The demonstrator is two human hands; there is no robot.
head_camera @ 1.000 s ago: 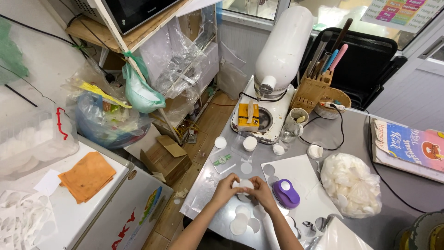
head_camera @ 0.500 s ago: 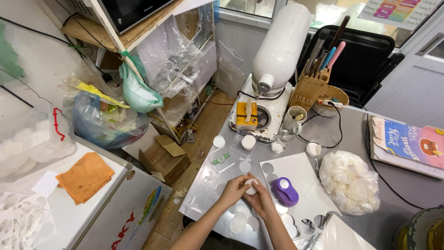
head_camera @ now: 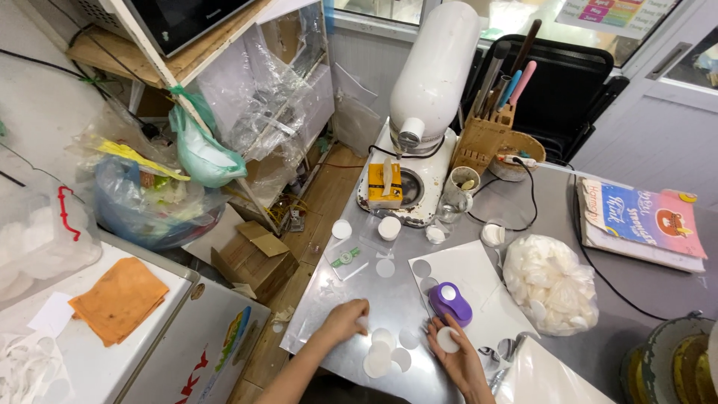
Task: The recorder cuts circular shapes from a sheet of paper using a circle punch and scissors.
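Observation:
My left hand rests on the steel table, fingertips on a small white piece at the table surface. My right hand holds a small white round disc between its fingers. Just above that hand sits a purple hole punch on a white sheet with round holes cut out. Several white paper circles lie on the table between my two hands.
A white stand mixer with a yellow box stands at the back. A wooden utensil holder, a bag of white rounds, small white cups, printed booklets and a cardboard box on the floor surround the spot.
My hands, held together over one white disc before, have separated: the left moved left onto the table, the right moved right and down with a disc.

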